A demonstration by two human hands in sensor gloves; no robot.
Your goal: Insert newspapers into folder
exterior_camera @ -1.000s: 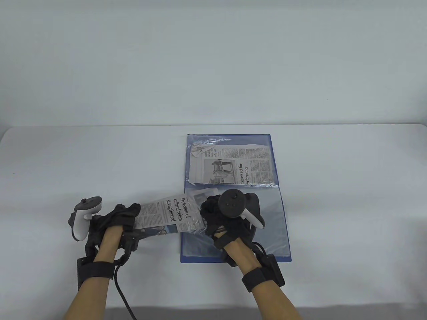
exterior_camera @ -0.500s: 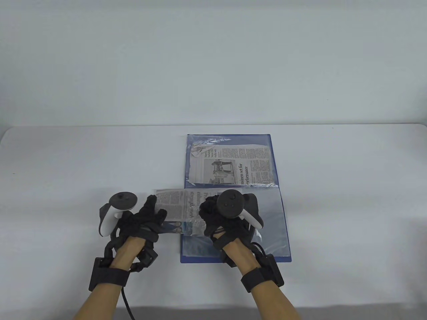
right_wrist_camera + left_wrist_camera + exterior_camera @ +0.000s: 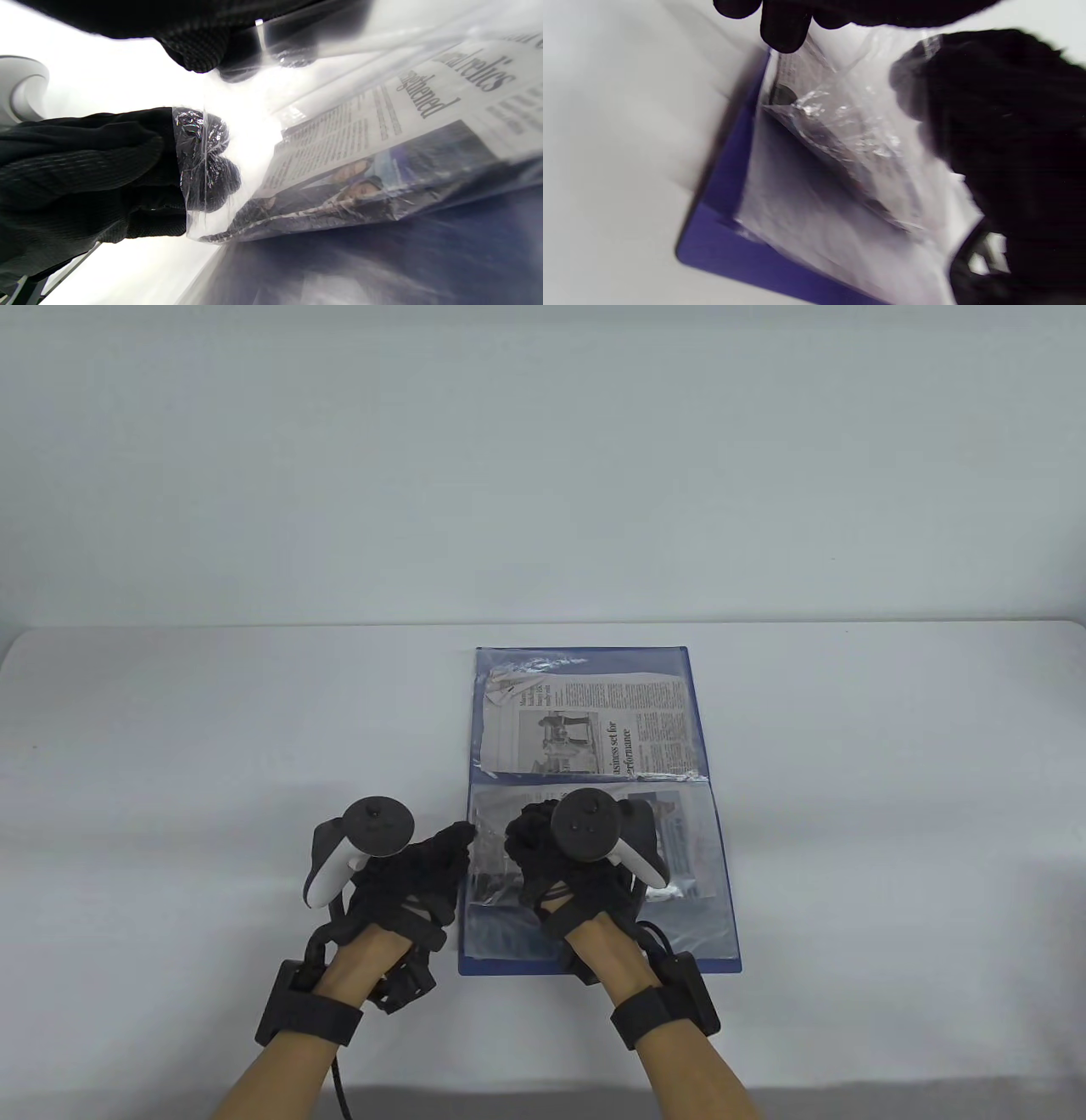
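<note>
1. The folded black-and-white newspaper sheet with a colour photo strip (image 3: 382, 140) has gone from lying half out over the white worktop (image 3: 212, 729) a second ago to sitting almost wholly inside the near clear plastic sleeve (image 3: 679, 916) of the open blue folder (image 3: 721, 959); only its right end shows past the right hand.
2. The left hand (image 3: 407, 874) has travelled rightward with the sheet and now sits at the sleeve's left mouth. In the right wrist view its fingers (image 3: 203, 169) poke just inside the plastic, apparently pushing rather than gripping; whether they pinch anything I cannot tell.
3. The right hand (image 3: 577, 865) has hardly moved. It rests over the sleeve, fingers curled onto the plastic film near its opening, seemingly holding it open.
4. The far sleeve already holds another newspaper clipping with a grey photo (image 3: 594, 729), unchanged.
5. My reading: this insertion is nearly finished; what remains is withdrawing the left fingers and flattening the sleeve.
</note>
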